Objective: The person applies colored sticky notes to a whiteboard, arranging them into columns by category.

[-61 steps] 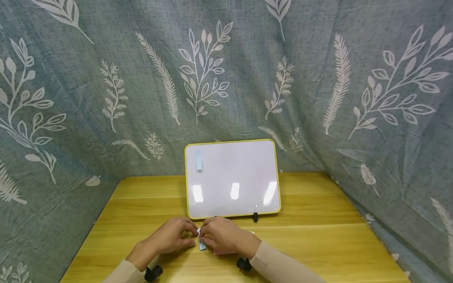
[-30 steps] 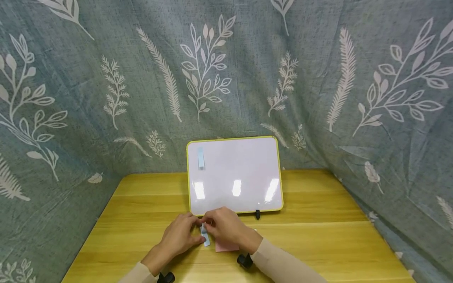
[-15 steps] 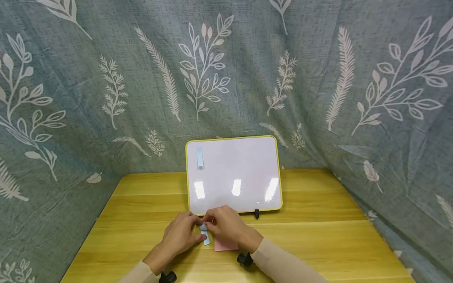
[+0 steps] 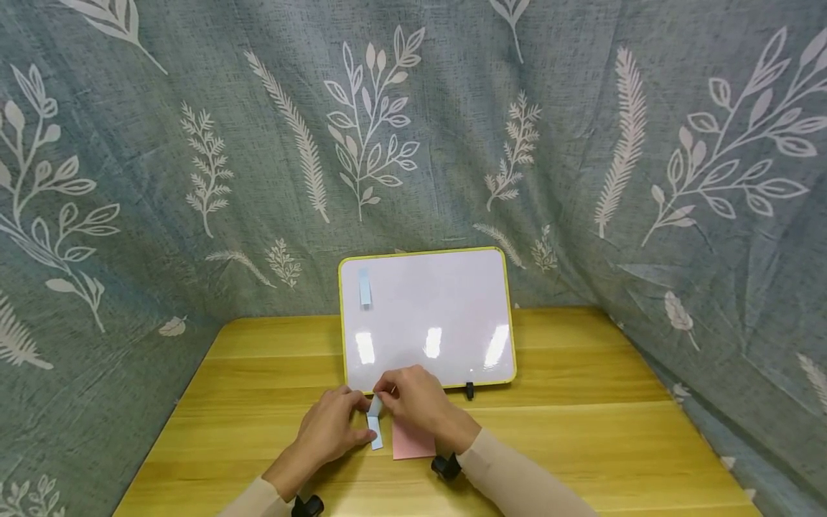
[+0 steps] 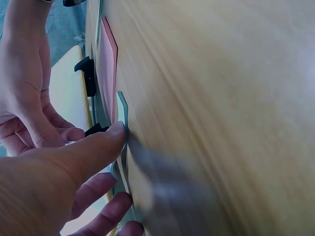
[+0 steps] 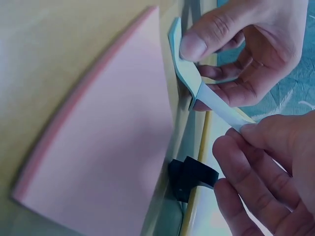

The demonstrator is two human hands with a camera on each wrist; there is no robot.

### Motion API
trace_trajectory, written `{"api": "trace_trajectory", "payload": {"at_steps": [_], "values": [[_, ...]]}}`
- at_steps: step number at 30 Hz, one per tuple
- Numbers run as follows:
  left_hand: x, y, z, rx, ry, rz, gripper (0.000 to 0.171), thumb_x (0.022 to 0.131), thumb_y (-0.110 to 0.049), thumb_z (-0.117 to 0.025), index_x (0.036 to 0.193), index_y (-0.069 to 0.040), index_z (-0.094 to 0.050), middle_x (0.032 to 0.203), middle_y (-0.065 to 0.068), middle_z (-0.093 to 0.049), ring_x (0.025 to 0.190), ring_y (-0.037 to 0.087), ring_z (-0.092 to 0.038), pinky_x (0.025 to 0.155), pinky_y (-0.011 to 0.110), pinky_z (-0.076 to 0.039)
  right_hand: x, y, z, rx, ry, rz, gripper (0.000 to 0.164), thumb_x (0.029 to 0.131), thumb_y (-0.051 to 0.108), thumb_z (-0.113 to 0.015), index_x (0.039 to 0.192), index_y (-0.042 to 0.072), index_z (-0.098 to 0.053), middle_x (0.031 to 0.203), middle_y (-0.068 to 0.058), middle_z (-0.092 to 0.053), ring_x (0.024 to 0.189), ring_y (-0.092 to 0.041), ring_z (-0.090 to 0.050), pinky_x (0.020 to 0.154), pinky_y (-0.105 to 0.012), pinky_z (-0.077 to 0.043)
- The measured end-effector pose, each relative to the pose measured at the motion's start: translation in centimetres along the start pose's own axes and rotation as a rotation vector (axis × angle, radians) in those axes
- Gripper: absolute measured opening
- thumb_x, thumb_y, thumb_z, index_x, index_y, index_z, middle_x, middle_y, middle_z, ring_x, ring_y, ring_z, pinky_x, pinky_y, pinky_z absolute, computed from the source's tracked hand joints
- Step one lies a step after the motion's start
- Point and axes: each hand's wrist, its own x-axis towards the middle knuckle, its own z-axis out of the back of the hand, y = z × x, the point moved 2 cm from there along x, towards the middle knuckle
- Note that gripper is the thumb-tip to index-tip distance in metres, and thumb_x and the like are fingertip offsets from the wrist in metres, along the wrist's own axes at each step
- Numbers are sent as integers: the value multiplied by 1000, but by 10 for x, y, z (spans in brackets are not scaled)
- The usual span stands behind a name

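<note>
- Pinching a thin pale blue paper strip (image 6: 222,109) between thumb and forefinger, the right hand (image 4: 416,402) holds it up at a slant, seen from my remote station; its other fingers curl loosely.
- Thumb pressed on top, the left hand (image 4: 328,431) grips a narrow pale blue paper pad (image 6: 186,73) where the strip meets it, I judge to steady it against a pull; its other fingers sit slightly apart.
- That pad lies on the yellow wood-grain table (image 4: 581,431), before a yellow-framed whiteboard (image 4: 429,309), presumably kept upright by black plastic feet (image 5: 88,78).
- My count: 2 hands, 1 blue pad, 1 raised strip, 1 pale blue paper slip (image 4: 365,289) on the board's upper left, 1 flat pink paper pad (image 4: 413,444), 1 board, 2 feet.
</note>
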Motion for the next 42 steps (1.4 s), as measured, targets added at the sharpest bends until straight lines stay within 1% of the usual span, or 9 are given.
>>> {"api": "trace_trajectory", "payload": {"at_steps": [5, 10, 15, 22, 25, 28, 34, 38, 42], "values": [[0, 0, -1, -5, -11, -20, 46, 79, -34, -110, 113, -22, -81, 107, -3, -76, 102, 21, -69, 80, 40, -56, 3, -3, 2, 7, -27, -11, 8, 105, 10, -86, 108, 15, -91, 97, 1, -90, 80, -3, -75, 68, -18, -56], [-1, 0, -2, -9, -35, -32, 49, 80, -33, -110, 117, -23, -79, 106, -2, -76, 100, 20, -68, 78, 37, -54, 6, -6, 5, 7, -60, -39, 7, 107, 12, -85, 109, 15, -91, 97, 0, -90, 81, -9, -79, 70, -20, -59], [-3, 0, -2, -17, -47, -35, 51, 80, -34, -110, 119, -24, -78, 106, -2, -77, 100, 20, -69, 77, 38, -55, 8, -9, 7, 10, -91, -55, 8, 106, 12, -85, 108, 16, -91, 95, 1, -89, 81, -10, -80, 70, -23, -61], [-2, 2, -5, -26, -27, -23, 51, 82, -33, -109, 121, -25, -77, 109, 0, -77, 99, 20, -68, 78, 41, -56, 8, -10, 12, 28, -140, -92, 8, 106, 13, -85, 108, 18, -91, 95, 2, -89, 80, -9, -78, 70, -23, -60], [-3, 2, -5, -30, -27, -32, 49, 82, -31, -109, 120, -24, -78, 109, 0, -77, 99, 21, -68, 79, 42, -56, 8, -12, 15, 59, -180, -104, 8, 107, 12, -85, 109, 16, -91, 96, 1, -89, 82, -10, -80, 73, -23, -62], [-3, 1, -3, -37, -26, -39, 46, 83, -31, -109, 118, -24, -80, 109, 0, -77, 99, 21, -68, 81, 42, -56, 8, -13, 19, 120, -221, -109, 7, 107, 10, -84, 110, 13, -90, 98, -1, -90, 85, -14, -84, 77, -25, -66], [-4, 0, -2, -33, -10, -35, 42, 85, -31, -107, 118, -22, -84, 110, 0, -75, 102, 21, -67, 84, 43, -57, 5, -14, 27, 199, -262, -110, 6, 107, 10, -84, 110, 12, -89, 100, 0, -90, 90, -17, -87, 83, -27, -69], [-4, -2, -1, -24, 2, -28, 37, 85, -32, -107, 115, -23, -86, 111, 0, -75, 103, 21, -67, 85, 44, -58, 3, -15, 31, 236, -290, -98, 7, 106, 8, -85, 110, 12, -89, 102, -1, -90, 90, -18, -87, 81, -26, -68], [-3, -3, -1, -9, 5, -27, 36, 85, -33, -107, 114, -23, -88, 111, 0, -75, 103, 20, -67, 85, 45, -58, 3, -15, 34, 290, -296, -86, 9, 106, 5, -83, 111, 10, -88, 105, -4, -90, 89, -20, -88, 77, -21, -66]]}}
